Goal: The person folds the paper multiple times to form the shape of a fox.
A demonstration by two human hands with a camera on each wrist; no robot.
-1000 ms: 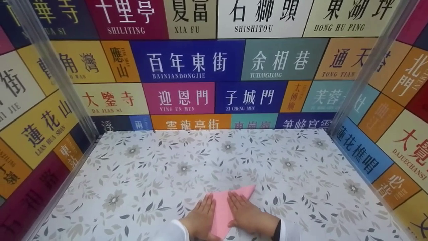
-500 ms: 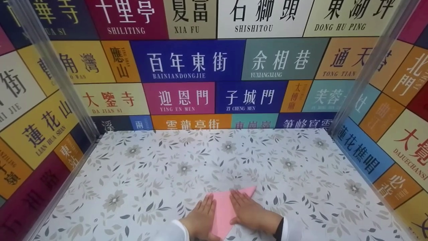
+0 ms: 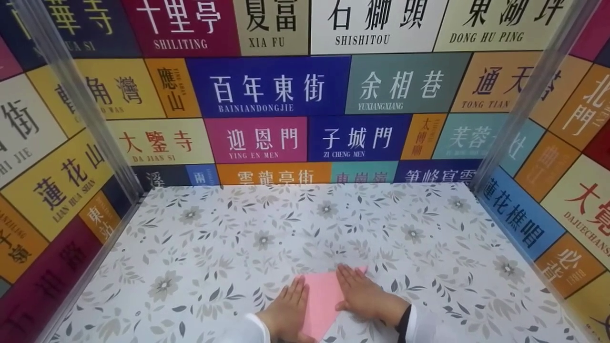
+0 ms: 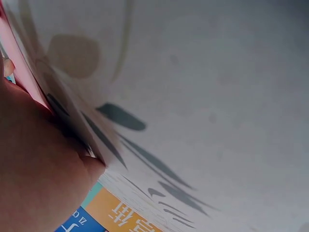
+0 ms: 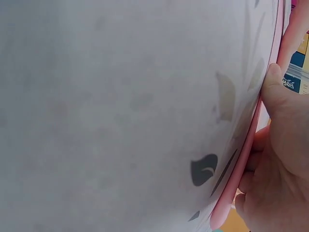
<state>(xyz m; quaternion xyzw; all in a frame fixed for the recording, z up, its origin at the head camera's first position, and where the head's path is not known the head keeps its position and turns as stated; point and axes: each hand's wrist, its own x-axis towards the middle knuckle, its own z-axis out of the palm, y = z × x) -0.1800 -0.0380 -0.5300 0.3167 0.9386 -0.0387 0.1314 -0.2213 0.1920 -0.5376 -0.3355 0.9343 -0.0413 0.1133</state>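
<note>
A folded sheet of pink paper [image 3: 322, 300] lies flat on the patterned table near its front edge. My left hand [image 3: 287, 305] rests along the paper's left side, fingers straight and pointing away from me. On the right side my right hand [image 3: 364, 295] presses the paper with extended fingers, covering most of its far right corner. In the right wrist view, the fingertips and thumb of the right hand [image 5: 285, 130] touch the pink paper [image 5: 241, 159], whose edge lies close to the table. The left wrist view shows the left hand [image 4: 43, 159] beside a strip of the pink paper [image 4: 21, 63].
The table [image 3: 228, 267] has a white cover printed with grey flowers and leaves. Colourful panels with Chinese lettering [image 3: 267, 88] form walls at the back and both sides. Transparent corner strips [image 3: 514, 105] run where the walls meet.
My right hand has slid to the right across the paper, uncovering more of its middle and covering more of the right corner. The left hand has stayed in place.
</note>
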